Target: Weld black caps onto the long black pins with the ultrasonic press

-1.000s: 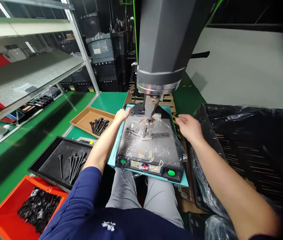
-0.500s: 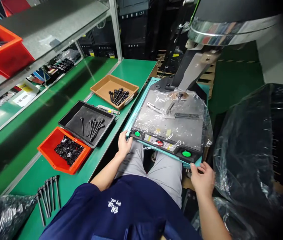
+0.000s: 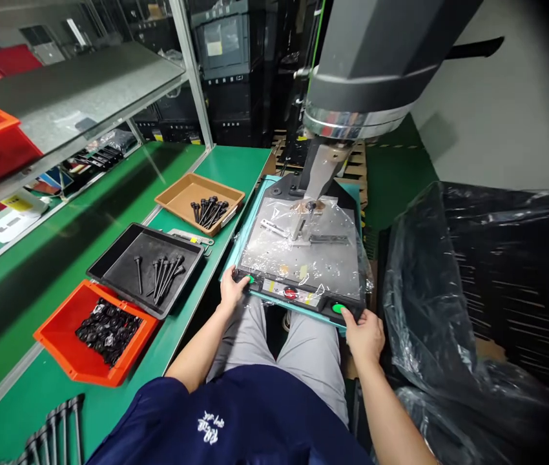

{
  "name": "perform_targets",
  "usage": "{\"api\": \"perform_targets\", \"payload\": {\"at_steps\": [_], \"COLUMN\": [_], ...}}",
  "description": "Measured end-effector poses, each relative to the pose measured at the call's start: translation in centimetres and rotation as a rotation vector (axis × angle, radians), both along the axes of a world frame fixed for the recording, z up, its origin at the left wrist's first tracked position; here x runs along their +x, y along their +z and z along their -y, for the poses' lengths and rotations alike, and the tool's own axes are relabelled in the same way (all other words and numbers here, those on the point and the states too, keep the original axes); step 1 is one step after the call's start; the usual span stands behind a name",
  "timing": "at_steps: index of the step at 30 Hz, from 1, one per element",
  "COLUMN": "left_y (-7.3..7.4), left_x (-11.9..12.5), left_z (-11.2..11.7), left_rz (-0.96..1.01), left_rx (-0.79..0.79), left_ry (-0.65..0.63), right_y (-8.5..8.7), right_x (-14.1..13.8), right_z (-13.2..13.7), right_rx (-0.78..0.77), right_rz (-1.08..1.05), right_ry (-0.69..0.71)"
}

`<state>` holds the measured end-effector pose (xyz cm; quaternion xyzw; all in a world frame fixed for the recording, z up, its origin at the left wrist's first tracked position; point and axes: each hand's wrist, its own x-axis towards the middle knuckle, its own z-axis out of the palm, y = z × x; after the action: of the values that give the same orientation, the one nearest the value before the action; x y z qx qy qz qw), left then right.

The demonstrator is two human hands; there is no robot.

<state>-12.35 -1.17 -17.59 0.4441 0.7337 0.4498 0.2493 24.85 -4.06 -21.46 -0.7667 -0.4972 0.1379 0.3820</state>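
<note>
In the head view, a grey bench press [image 3: 352, 71] stands before me, its base plate [image 3: 274, 255] covered with clear plastic film. A metal fixture [image 3: 298, 227] sits on the plate below the press's ram. My left hand [image 3: 232, 290] grips the front left corner of the base, its thumb on the left green button [image 3: 250, 279]. At the front right corner, my right hand [image 3: 365, 334] grips the base likewise, its thumb at the edge of the right green button [image 3: 339, 309]. A red button [image 3: 290, 294] lies between them, touched by neither hand.
On the green bench [image 3: 236, 158] at left stand a brown tray [image 3: 177, 190] and a black tray [image 3: 119, 248], both with black rods, and an orange bin [image 3: 56, 332] of small black parts. More rods [image 3: 54, 426] lie in front. Plastic-wrapped black goods [image 3: 429, 271] stand at right.
Both thumbs have moved from the front edge of the base onto the green buttons. The view has tilted up and shifted right, showing more of the press body.
</note>
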Motion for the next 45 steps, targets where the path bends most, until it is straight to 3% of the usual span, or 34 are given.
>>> {"api": "perform_targets", "payload": {"at_steps": [6,16,40,45], "left_y": [0.3,-0.8,-1.7,-2.1], "left_x": [-0.4,-0.5,-0.8,-0.9], "left_z": [0.1,1.5,1.5,1.4], "left_rz": [0.067,0.165,0.289,0.335], "left_rx": [-0.042,-0.021,0.014,0.048], "left_ry": [-0.009,-0.07,-0.09,-0.086], "right_y": [-0.4,-1.9,-1.1,-1.0], "right_x": [-0.6,-0.5,-0.5,0.4], "right_z": [0.5,1.5,1.6,1.3], "right_rx": [0.023,0.009,-0.039,-0.076], "right_rz": [-0.003,-0.082,-0.081,-0.237], "right_ry": [0.008,0.032,0.043,0.02]}}
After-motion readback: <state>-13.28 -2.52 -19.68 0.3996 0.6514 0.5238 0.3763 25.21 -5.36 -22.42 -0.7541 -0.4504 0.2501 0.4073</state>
